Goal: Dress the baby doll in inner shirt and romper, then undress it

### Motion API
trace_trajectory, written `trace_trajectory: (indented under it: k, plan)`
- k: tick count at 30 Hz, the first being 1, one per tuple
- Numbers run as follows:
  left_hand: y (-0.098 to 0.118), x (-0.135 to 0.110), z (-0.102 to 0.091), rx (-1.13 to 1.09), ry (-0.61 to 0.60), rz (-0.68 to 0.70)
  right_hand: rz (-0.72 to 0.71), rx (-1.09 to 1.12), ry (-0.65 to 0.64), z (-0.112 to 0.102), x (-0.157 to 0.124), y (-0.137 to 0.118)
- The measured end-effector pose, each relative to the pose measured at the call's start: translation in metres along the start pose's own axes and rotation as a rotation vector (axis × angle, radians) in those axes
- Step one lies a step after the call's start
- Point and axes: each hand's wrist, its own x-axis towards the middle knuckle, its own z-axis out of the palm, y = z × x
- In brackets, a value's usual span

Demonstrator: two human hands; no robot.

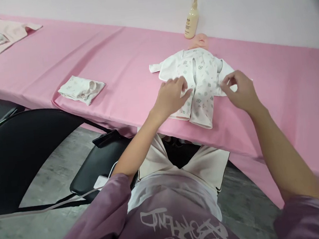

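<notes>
On the pink-covered table lies a baby doll, its head (201,41) showing at the far end. A white baby shirt (200,69) with small printed motifs covers the doll's body, its front edges parted down the lower middle. My left hand (172,95) is over the shirt's left side, fingers bent and thumb apart from them. At the right sleeve, my right hand (240,90) has thumb and index finger brought together in a pinch at the shirt's cloth. The doll's arms and legs are hidden.
A cream pump bottle (191,21) stands behind the doll's head by the wall. Folded printed cloth (80,89) lies on the table (122,62) to the left. Farther left are a pale pink cloth (16,32) and packets. Black chairs (34,148) stand along the front edge.
</notes>
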Motion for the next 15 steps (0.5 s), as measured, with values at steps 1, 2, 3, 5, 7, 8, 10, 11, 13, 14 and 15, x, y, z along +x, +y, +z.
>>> trace_trajectory:
  k: [1,2,3,5,7,8,10,11,13,14,15]
  plan:
    - [-0.008,0.025,0.004,0.0,0.047,0.002,-0.002,0.026,0.013,0.006,0.022,0.012]
    - [-0.018,0.051,0.01,-0.002,0.087,0.006,0.006,0.043,0.004,0.013,0.044,0.024]
    - [-0.028,0.078,0.017,-0.005,0.113,0.01,0.015,0.048,0.003,0.021,0.065,0.036]
    - [-0.046,0.129,0.033,-0.01,0.096,-0.009,0.052,0.042,-0.012,0.038,0.105,0.057]
    - [-0.061,0.17,0.049,-0.034,0.063,-0.039,0.11,0.018,-0.009,0.055,0.136,0.072]
    - [-0.066,0.186,0.056,-0.045,0.042,-0.045,0.143,0.001,0.001,0.062,0.147,0.076]
    - [-0.072,0.207,0.067,-0.061,0.01,-0.05,0.202,-0.044,0.021,0.072,0.162,0.077]
    - [-0.074,0.214,0.071,-0.07,0.005,-0.054,0.226,-0.068,0.024,0.075,0.167,0.076]
    - [-0.076,0.223,0.075,-0.091,0.023,-0.07,0.261,-0.113,0.008,0.075,0.171,0.07]
    - [-0.077,0.226,0.075,-0.103,0.033,-0.079,0.276,-0.129,-0.007,0.074,0.171,0.066]
    - [-0.077,0.228,0.074,-0.112,0.036,-0.092,0.29,-0.136,-0.022,0.072,0.171,0.063]
